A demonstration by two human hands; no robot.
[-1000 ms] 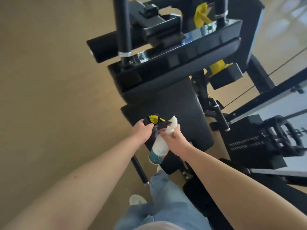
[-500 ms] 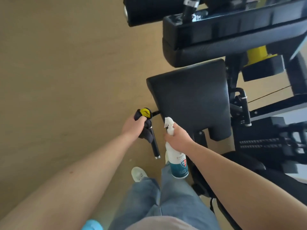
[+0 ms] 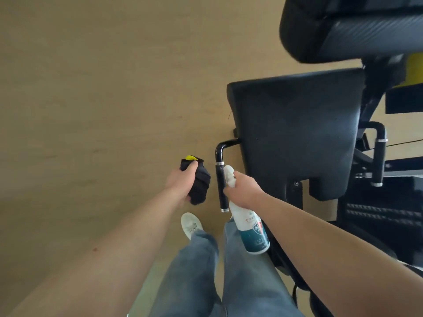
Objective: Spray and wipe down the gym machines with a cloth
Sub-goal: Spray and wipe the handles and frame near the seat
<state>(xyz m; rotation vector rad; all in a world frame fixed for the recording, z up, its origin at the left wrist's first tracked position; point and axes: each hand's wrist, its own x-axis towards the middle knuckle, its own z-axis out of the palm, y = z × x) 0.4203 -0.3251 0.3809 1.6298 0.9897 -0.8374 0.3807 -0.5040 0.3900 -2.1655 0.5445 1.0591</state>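
Note:
My left hand [image 3: 180, 183] grips a bunched black cloth [image 3: 199, 183] with a yellow patch at its top. It hangs just left of the machine's black side handle [image 3: 220, 179], apart from it. My right hand [image 3: 243, 189] holds a white spray bottle [image 3: 251, 232] with a teal label by its neck, the nozzle right beside the handle grip. The black padded seat [image 3: 295, 131] lies to the right of the handle. A second black pad [image 3: 348, 28] sits above it at the top right.
Tan floor [image 3: 91, 99] spreads to the left. A second handle [image 3: 380, 156] and black frame parts with a weight stack [image 3: 380, 216] stand at the right. Yellow machine parts [image 3: 415, 69] show at the right edge. My jeans and white shoe [image 3: 191, 225] are below.
My left hand with the cloth has come off the handle and moved slightly left. My right hand has brought the bottle's nozzle up against the handle grip. The view has moved closer and down.

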